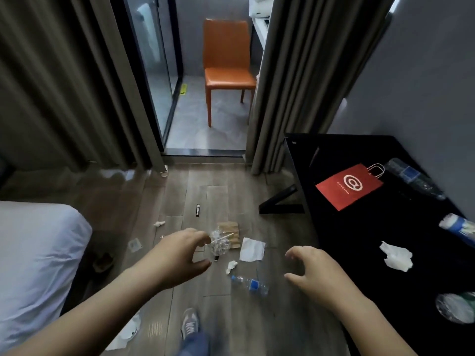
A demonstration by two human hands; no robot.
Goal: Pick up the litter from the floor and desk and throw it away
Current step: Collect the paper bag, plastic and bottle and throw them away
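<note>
The clear bottle (249,282) lies on its side on the floor, between my hands and nearer my right hand (316,276). Its blue cap points toward the bed (38,253). My right hand is spread and empty. My left hand (180,255) curls by some crinkly plastic (219,244); I cannot tell if it pinches it.
</note>
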